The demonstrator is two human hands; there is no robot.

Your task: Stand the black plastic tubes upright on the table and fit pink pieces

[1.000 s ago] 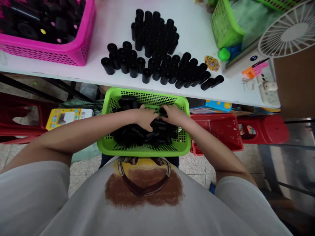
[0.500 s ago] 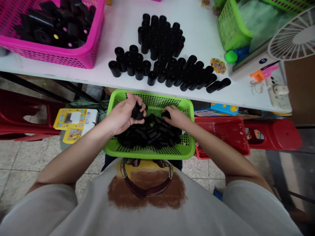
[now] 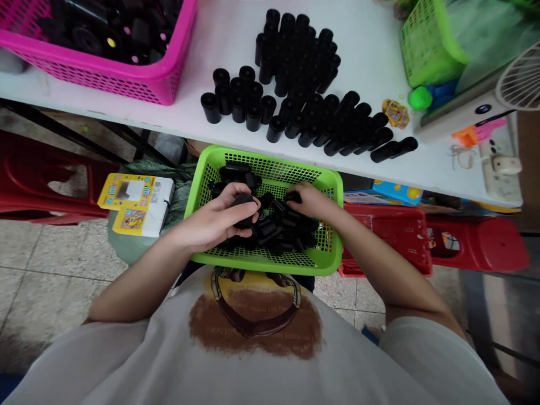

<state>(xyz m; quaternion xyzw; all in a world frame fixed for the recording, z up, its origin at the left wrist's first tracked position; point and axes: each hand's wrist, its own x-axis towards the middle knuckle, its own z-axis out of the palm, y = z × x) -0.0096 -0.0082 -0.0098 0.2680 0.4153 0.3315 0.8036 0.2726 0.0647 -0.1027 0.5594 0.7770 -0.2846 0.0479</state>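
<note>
A green plastic basket (image 3: 337,225) sits at my lap below the table edge, with a heap of small black plastic parts (image 3: 270,228) inside. My left hand (image 3: 225,216) is over the basket's left half, its fingers curled round a black plastic part (image 3: 242,205) whose full shape is hidden. At the basket's right half, my right hand (image 3: 310,199) pinches another black plastic part (image 3: 293,196) low over the heap. More black parts (image 3: 238,173) lie in the back left corner of the basket.
Many black cylinders (image 3: 253,117) stand grouped on the white table (image 3: 358,39); two lie tipped at the right. A pink basket (image 3: 169,73) of black parts is at the left. A fan (image 3: 523,79) and green basket (image 3: 426,50) stand right. Red stools flank me.
My left hand has turned over, thumb now on top, and closed round a black part. Black parts now lie in the basket's back left corner. The view has shifted slightly.
</note>
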